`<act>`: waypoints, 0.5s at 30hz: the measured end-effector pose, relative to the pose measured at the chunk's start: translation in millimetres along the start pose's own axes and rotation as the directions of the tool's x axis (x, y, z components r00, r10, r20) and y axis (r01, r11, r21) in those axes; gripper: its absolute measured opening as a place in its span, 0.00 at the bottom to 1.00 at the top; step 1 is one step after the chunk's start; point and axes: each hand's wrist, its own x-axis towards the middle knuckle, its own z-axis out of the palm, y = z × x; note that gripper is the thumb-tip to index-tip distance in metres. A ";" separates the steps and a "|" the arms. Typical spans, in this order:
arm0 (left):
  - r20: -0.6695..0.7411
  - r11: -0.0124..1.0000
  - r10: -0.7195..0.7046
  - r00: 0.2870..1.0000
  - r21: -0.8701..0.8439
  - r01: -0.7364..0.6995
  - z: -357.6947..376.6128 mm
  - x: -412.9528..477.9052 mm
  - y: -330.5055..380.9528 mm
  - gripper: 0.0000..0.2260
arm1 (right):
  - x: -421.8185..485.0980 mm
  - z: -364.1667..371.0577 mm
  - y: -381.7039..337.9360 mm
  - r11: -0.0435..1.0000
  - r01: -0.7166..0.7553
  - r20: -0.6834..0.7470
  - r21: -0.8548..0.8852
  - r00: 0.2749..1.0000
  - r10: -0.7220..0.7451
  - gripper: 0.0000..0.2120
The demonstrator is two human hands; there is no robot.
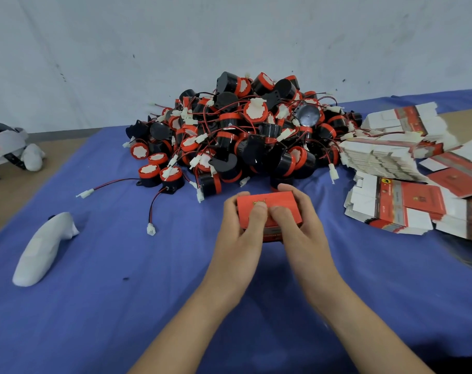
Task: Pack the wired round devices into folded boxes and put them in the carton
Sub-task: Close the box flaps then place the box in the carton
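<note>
Closing one box (272, 201): left hand (237, 230) and right hand (299, 228) grip it, thumbs on lid. Big device pile (243, 130) and flat boxes (386, 157) left; carton unseen.

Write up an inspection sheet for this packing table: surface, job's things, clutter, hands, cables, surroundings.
Surface: blue cloth over a table; bare brown top shows at the left edge.
Job's things: red box in hand; pile of round devices behind it; flat boxes stacked at the right; no carton seen.
Clutter: white controller on the cloth at the left; white headset at the far left.
Hands: left hand and right hand both grip the red box, thumbs on top.
Cables: red-black leads tangled through the pile; loose lead trails onto the cloth.
Surroundings: pale wall behind.
</note>
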 end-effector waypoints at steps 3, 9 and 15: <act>-0.023 0.997 0.029 0.999 0.076 -0.027 -2.1 0.5 -3.1 0.13 | -1.7 -0.6 3.2 0.999 0.020 -0.007 -0.046 1.000 -0.020 0.11; -0.045 0.996 0.065 0.997 0.060 -0.062 -5.0 2.0 -4.8 0.10 | -6.1 3.6 1.2 0.997 0.040 -0.024 -0.060 0.999 -0.042 0.14; -0.083 0.998 0.068 0.994 0.011 -0.067 -6.3 6.1 -2.4 0.12 | -5.3 3.4 0.4 0.999 0.036 -0.048 -0.027 0.998 -0.038 0.15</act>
